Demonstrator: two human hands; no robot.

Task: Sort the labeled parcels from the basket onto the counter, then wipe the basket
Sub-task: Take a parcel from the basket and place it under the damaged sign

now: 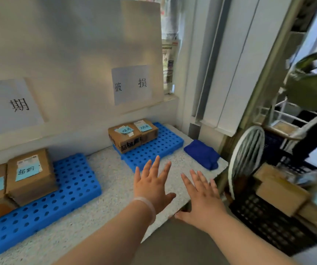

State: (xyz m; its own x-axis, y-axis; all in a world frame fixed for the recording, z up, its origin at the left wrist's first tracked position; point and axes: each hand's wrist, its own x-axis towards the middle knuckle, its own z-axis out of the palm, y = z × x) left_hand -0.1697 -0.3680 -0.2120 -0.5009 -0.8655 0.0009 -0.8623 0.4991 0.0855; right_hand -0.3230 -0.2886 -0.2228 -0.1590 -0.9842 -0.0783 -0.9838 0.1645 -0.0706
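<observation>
My left hand (153,185) and my right hand (203,197) are both spread flat with straight fingers over the speckled counter (113,180), holding nothing. Two brown parcels (132,134) with pale blue labels sit on the far blue perforated mat (154,148). Two more labeled parcels (29,175) rest on the near blue mat (58,203) at the left. The black mesh basket (272,224) stands to the right below the counter, with several cardboard parcels (282,194) inside. A folded blue cloth (201,154) lies on the counter's right end.
A white board stands behind the counter with two paper signs (131,84). A white fan (246,155) leans between counter and basket. A metal rack (288,104) with a green object rises at the right.
</observation>
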